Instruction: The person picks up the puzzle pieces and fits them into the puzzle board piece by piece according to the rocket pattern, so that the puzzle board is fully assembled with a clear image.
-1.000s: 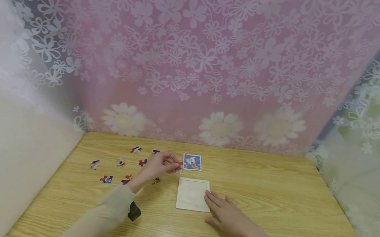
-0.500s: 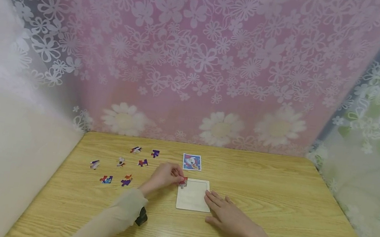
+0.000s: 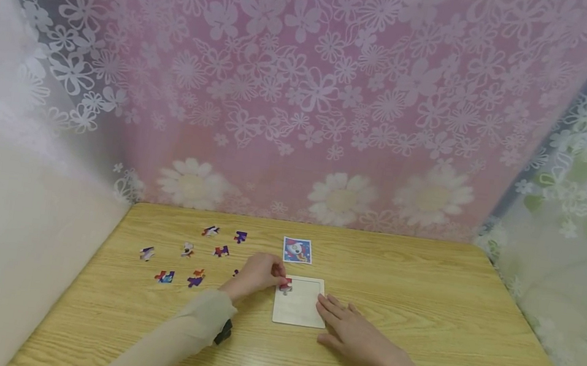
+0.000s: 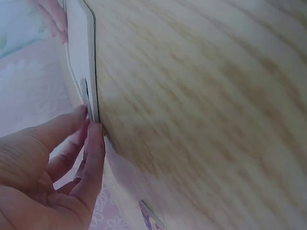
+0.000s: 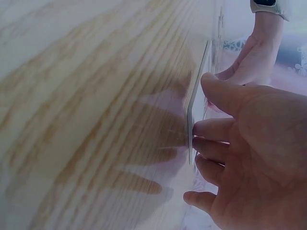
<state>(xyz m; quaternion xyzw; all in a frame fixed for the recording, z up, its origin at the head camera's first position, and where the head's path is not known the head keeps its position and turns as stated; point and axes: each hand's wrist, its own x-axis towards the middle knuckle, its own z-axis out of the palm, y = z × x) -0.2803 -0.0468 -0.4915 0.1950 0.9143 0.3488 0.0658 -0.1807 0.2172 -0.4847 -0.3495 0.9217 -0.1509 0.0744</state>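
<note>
A square white puzzle tray (image 3: 300,307) lies flat on the table. At its far left corner my left hand (image 3: 257,276) pinches a red and white jigsaw piece (image 3: 286,288) between thumb and fingers. In the left wrist view this piece (image 4: 84,90) stands slightly tilted over the tray's surface, near the rim; whether it touches the bottom is unclear. My right hand (image 3: 354,336) rests with fairly straight fingers on the tray's right edge. The right wrist view shows those fingertips (image 5: 204,132) at the tray's thin rim.
Several loose jigsaw pieces (image 3: 195,281) are spread over the left part of the wooden table (image 3: 425,281). One (image 3: 236,273) is partly hidden by my left hand. A small picture card (image 3: 297,250) lies just beyond the tray. Floral curtains (image 3: 302,116) surround the table.
My left hand has carried the red and white piece from beside the picture card toward me, onto the tray's far left corner, then slightly inward. My right hand has stayed in place.
</note>
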